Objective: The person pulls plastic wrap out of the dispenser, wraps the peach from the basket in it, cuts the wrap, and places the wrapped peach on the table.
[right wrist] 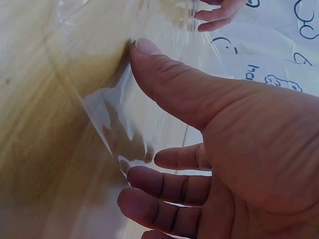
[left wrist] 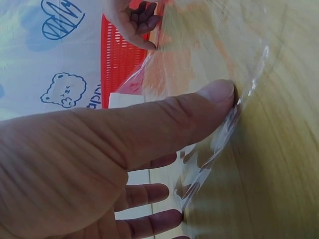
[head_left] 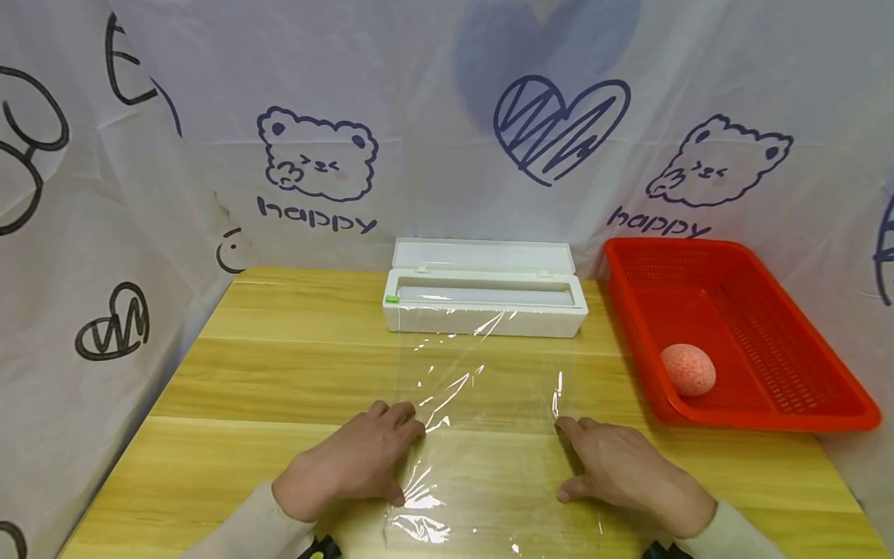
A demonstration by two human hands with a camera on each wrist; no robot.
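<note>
A sheet of clear cling film (head_left: 489, 458) runs from a white cling film dispenser (head_left: 482, 323) toward the front of the wooden table. My left hand (head_left: 356, 456) rests at the film's left edge, thumb and fingers spread apart, the thumb tip touching the film in the left wrist view. At the opposite edge, my right hand (head_left: 621, 468) has its thumb and fingertips on the film, also spread. Creases and shiny folds (right wrist: 107, 112) show along the edge between the right thumb and fingers. Inside the dispenser lies the film roll (head_left: 482, 294), under a raised lid (head_left: 482, 255).
A red plastic basket (head_left: 761, 420) stands at the right, holding a pink speckled egg-shaped thing (head_left: 688, 369). A green slider (head_left: 393, 299) sits at the dispenser's left end. White printed cloth (head_left: 433, 186) hangs behind the table (head_left: 279, 349) and along its sides.
</note>
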